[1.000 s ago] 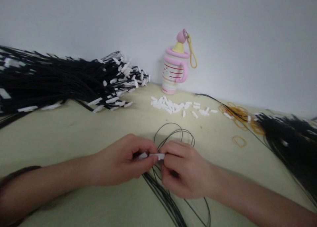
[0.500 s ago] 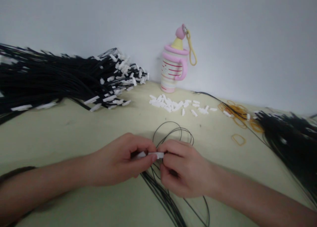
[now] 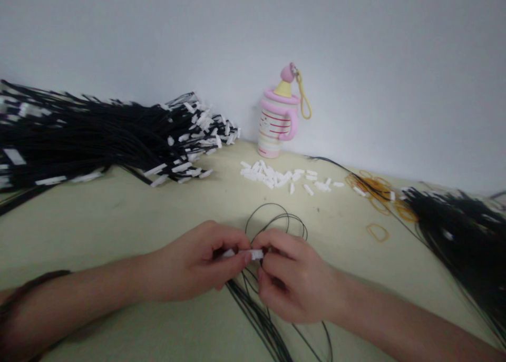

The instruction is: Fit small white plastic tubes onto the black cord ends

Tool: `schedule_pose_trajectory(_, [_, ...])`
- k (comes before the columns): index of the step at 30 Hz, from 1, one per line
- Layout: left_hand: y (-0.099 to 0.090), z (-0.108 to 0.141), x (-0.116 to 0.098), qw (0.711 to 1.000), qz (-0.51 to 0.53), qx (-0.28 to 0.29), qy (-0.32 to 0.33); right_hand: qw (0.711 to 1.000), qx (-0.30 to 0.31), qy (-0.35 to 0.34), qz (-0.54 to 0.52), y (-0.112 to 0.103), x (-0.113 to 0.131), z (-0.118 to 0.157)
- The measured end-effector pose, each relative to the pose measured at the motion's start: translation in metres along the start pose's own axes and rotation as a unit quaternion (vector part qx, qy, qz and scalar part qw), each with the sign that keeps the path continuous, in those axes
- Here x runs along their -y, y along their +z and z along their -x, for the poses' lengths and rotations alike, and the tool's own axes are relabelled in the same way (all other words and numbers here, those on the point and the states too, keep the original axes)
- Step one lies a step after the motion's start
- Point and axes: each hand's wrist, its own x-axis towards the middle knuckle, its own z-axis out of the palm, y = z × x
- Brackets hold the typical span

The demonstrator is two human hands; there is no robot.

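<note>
Between the thumb and fingers of my left hand (image 3: 213, 259) is a small white plastic connector (image 3: 256, 254), lying level. My right hand (image 3: 294, 275) is closed at the connector's right end, its fingertips pinching what looks like a thin black wire, mostly hidden by the fingers. Both hands touch or nearly touch at the connector. Another white piece (image 3: 228, 253) shows inside the left hand's grip. Loops of thin black wire (image 3: 276, 205) curve out on the table behind the hands. Below them, a bunch of black wires (image 3: 256, 320) runs toward the front edge of the view.
Loose white connectors (image 3: 272, 176) lie scattered before a pink-and-white cup-shaped figure (image 3: 274, 122). A large heap of black wires with white ends (image 3: 118, 135) fills the left. Yellow rubber bands (image 3: 377, 233) and another black wire bundle (image 3: 454, 225) lie right. A wall rises behind.
The whole scene sits slightly lower in the view, as the head has tilted up a little. The hands keep the same grip on the connector, with barely any shift.
</note>
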Motion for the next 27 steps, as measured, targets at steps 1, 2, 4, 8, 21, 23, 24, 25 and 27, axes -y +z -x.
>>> schedule_pose_trajectory(1, [0.0, -0.0003, -0.0001, 1.0, -0.003, -0.001, 0.0, 1.0, 0.004, -0.002, -0.004, -0.0009, 0.0004, -0.0007])
schedule_pose_trajectory(2, [0.0, -0.0005, -0.0002, 1.0, -0.007, -0.001, 0.0, 1.0, 0.008, -0.001, -0.005, -0.0018, 0.001, -0.0014])
schedule_pose_trajectory(4, [0.0001, -0.0004, -0.0003, 1.0, -0.016, -0.003, 0.0, 1.0, 0.016, 0.004, -0.001, -0.0037, 0.0022, -0.0026])
schedule_pose_trajectory(8, [0.0004, 0.0013, -0.0005, 1.0, -0.015, -0.001, 0.0, 0.999, 0.034, 0.015, 0.021, -0.0056, 0.0039, -0.0036])
schedule_pose_trajectory(21, [0.0006, 0.0003, 0.0006, 1.0, -0.021, -0.001, 0.004, 1.0, -0.004, 0.005, 0.007, 0.0004, 0.0016, -0.0004])
schedule_pose_trajectory(23, [0.0008, 0.0005, 0.0013, 1.0, -0.018, -0.002, 0.005, 1.0, -0.011, -0.001, 0.008, 0.0018, 0.001, 0.0])
schedule_pose_trajectory(24, [0.0009, 0.0007, 0.0016, 1.0, -0.016, -0.003, 0.006, 1.0, -0.013, -0.003, 0.007, 0.0023, 0.0006, 0.0001])
schedule_pose_trajectory(25, [0.0009, 0.0008, 0.002, 1.0, -0.015, -0.003, 0.006, 1.0, -0.014, -0.004, 0.007, 0.0025, 0.0002, 0.0002])
schedule_pose_trajectory(27, [0.0009, 0.0011, 0.0027, 1.0, -0.011, -0.003, 0.01, 1.0, -0.012, -0.005, 0.004, 0.0026, -0.0004, 0.0002])
